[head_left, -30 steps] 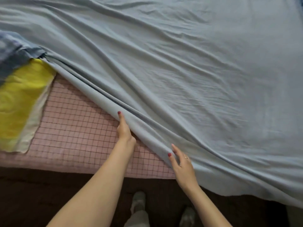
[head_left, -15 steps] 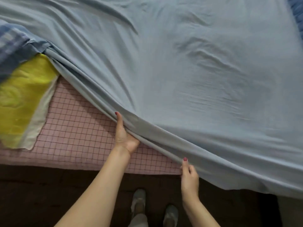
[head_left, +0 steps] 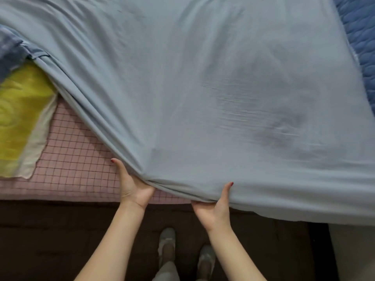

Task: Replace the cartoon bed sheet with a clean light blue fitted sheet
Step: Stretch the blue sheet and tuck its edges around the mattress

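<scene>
The light blue fitted sheet (head_left: 203, 88) covers most of the bed and hangs over the near edge on the right. Its bunched hem runs diagonally from the upper left down to my hands. My left hand (head_left: 133, 185) grips the hem from below, fingers under the fabric, thumb up along the fold. My right hand (head_left: 215, 207) grips the hem at the mattress's near edge, thumb on top of the cloth. To the left of the hem lies bare pink checked mattress cover (head_left: 77, 165).
A yellow and white cloth (head_left: 20, 118) lies at the left on the pink cover, with a blue patterned fabric (head_left: 10, 53) above it. A dark blue quilted cover (head_left: 361, 37) shows at the upper right. My feet (head_left: 168, 246) stand on the dark floor below.
Both hands have pulled the hem toward the near edge of the bed. The sheet now covers more of the pink cover and lies flatter, with fewer folds.
</scene>
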